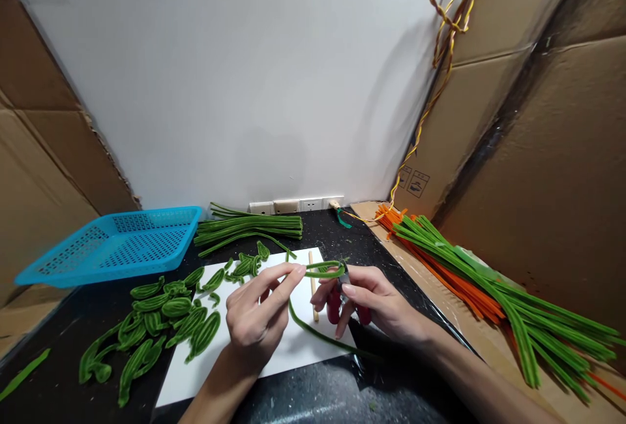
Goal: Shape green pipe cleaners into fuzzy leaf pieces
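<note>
My left hand pinches a green pipe cleaner that is bent into a narrow loop. Around the red-handled pliers my right hand is closed, and their metal jaws meet the loop's right end. Whether the jaws grip or cut it, I cannot tell. Another length of green pipe cleaner curves across the white paper below my hands. A thin wooden stick lies on the paper behind them. Many leaf shapes of coiled green pipe cleaner are spread to the left, partly on the paper.
A blue perforated basket sits at the back left. Behind the paper lies a green pipe cleaner bundle. Green bundles and orange ones rest on cardboard at right. A twisted yellow cord runs to the wall socket.
</note>
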`<state>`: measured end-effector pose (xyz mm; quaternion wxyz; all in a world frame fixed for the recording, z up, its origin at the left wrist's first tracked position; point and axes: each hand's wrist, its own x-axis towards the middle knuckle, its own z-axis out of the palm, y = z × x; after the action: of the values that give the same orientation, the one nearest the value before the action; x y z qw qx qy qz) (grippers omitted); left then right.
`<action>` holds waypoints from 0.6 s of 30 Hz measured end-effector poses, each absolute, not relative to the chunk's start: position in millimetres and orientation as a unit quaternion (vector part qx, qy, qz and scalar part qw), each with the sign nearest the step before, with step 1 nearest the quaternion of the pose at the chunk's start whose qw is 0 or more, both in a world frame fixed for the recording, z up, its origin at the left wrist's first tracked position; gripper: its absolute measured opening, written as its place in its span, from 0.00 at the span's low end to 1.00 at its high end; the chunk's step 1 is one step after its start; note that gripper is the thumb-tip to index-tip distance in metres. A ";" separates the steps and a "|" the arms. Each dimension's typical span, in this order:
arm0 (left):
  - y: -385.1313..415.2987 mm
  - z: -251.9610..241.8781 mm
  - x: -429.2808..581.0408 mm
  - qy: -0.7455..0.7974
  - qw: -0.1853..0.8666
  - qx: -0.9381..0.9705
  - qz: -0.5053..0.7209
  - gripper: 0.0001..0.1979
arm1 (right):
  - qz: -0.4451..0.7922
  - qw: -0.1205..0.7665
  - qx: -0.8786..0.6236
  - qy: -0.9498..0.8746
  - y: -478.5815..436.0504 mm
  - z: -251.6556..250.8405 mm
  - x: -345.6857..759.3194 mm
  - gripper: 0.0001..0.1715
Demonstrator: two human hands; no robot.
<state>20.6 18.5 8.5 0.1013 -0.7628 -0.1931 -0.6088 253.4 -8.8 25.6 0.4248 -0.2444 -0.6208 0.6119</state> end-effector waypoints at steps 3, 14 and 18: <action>18.7 6.8 19.0 -0.193 0.095 -0.769 -0.602 0.26 | 0.604 0.427 -0.249 -0.625 -8.8 26.3 252.9 0.20; 18.7 7.8 19.9 -0.195 0.092 -0.772 -0.598 0.25 | 0.580 0.428 -0.270 -0.638 -8.4 27.8 252.6 0.20; 18.8 7.0 19.8 -0.198 0.099 -0.768 -0.601 0.25 | 0.587 0.425 -0.268 -0.635 -8.3 28.0 252.9 0.21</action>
<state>19.8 18.8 7.0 0.0986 -0.7677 -0.1978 -0.6015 252.9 -8.3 28.0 0.4250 -0.2680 -0.6349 0.5869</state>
